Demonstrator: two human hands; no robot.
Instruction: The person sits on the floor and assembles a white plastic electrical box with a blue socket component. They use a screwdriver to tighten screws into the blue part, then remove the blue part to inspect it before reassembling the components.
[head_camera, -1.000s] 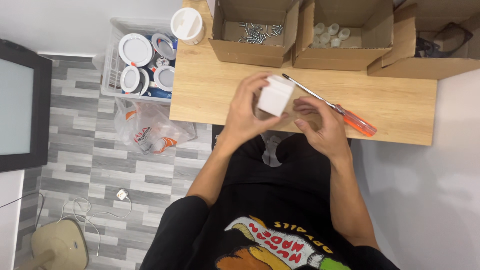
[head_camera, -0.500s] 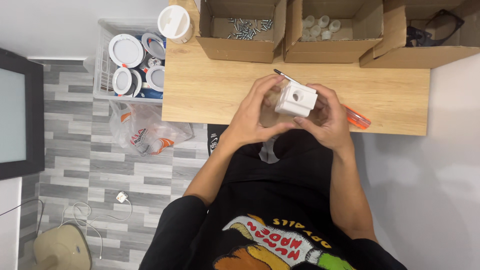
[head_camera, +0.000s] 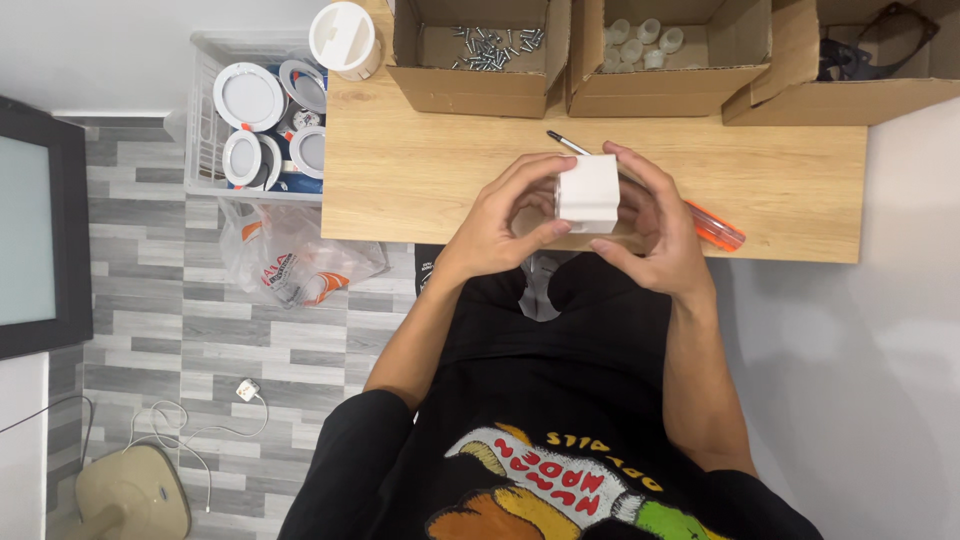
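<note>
Screwdriver (head_camera: 715, 226) lies behind hands (head_camera: 500, 225) gripping white block (head_camera: 588, 193).

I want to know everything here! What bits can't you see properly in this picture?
Head view:
- White block: its underside, hidden by the left hand and right hand.
- Screwdriver: its middle, behind the hands.
- Rightmost cardboard box: cut off by the top edge.
- Screws: too small to count.

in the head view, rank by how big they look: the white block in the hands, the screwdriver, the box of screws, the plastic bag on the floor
1. box of screws
2. plastic bag, near the box in size
3. screwdriver, partly hidden
4. white block, held nearer the camera
</note>
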